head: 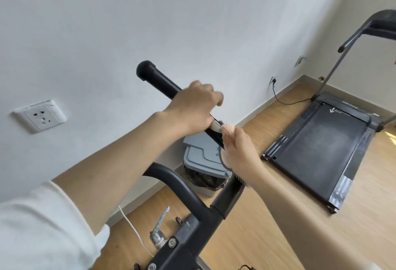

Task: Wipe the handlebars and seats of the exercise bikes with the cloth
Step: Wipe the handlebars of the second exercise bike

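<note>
We find the handlebar point(162, 83) free from its capped end to the left hand point(192, 107), with open air around it and the wall point(192, 23) behind. The left hand and the right hand point(237, 149), with the cloth point(227, 129), take up the middle stretch. A lidded bin point(199, 160) stands beneath. A curved bar point(177, 177) and a lever point(161, 220) crowd the space low on the bike point(186, 233). Bare floor point(278, 119) separates it from the treadmill point(317, 152), whose rail point(355, 35) closes the right side.

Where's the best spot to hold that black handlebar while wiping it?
Probably high on the handlebar, from above: the round bar slants upward, so fingers wrap over it, as the left hand does, leaving the stretch below for the right hand and cloth.
</note>
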